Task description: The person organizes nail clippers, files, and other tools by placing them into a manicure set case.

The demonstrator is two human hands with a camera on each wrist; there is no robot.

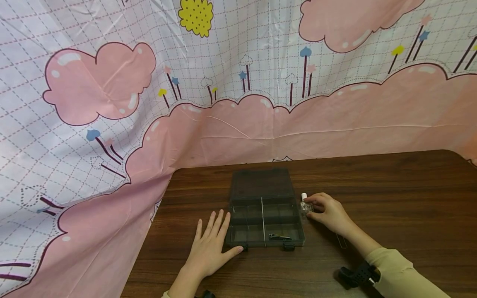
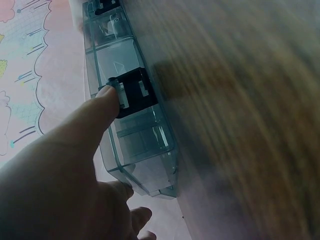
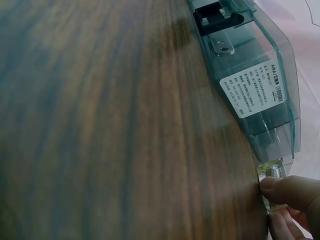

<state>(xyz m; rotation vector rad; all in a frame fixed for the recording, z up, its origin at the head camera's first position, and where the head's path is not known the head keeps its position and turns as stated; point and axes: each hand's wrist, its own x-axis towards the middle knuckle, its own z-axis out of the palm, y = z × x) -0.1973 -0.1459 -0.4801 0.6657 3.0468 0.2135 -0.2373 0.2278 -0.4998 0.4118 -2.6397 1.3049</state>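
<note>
A dark translucent compartment box (image 1: 247,235) lies on the table with its lid (image 1: 261,183) folded back. My left hand (image 1: 208,250) is spread with straight fingers at the box's front left corner. In the left wrist view its thumb (image 2: 102,105) touches a black latch (image 2: 135,94). By the box's right side my right hand (image 1: 331,213) pinches a small clear bottle (image 1: 306,208) with a white cap, held between thumb and fingers. A metal nail clipper (image 1: 279,237) lies in the front right compartment, seen through the wall in the right wrist view.
A thin, pale wire-like outline (image 1: 341,241) lies on the brown wooden table (image 1: 410,198) beneath the right forearm. A white printed label (image 3: 255,89) is on the box's side. Behind the table hangs a pink and white patterned cloth (image 1: 238,124).
</note>
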